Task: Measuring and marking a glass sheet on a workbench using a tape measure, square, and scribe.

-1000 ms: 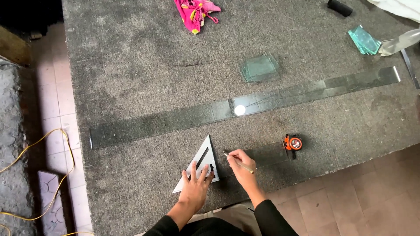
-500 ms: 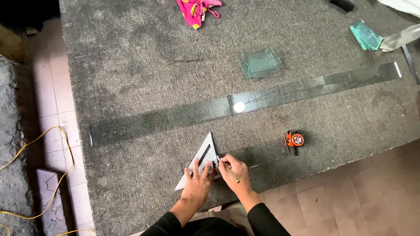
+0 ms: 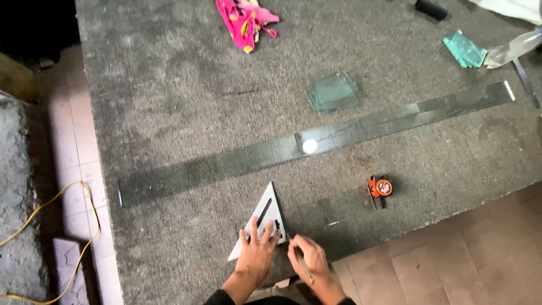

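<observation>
The left hand (image 3: 258, 255) is laid flat with fingers spread on a white triangular square (image 3: 261, 221), pinning it down near the front edge of the grey carpeted table (image 3: 169, 85). The right hand (image 3: 307, 261) is curled narrow around a thin pen-like tool (image 3: 305, 272), held right beside the triangle's lower right corner; what kind of tool it is can't really be made out, too small and partly covered by the fingers. Both forearms are cut off at the bottom edge.

A long narrow strip of glass (image 3: 316, 141) is stretched diagonally across the table just beyond the triangle, with a bright light spot reflected on it. A small orange tape measure (image 3: 380, 187) is sat to the right, well apart from the hands. Further back, a small greenish glass square (image 3: 333, 91) and a crumpled pink cloth (image 3: 244, 17) can be seen.
</observation>
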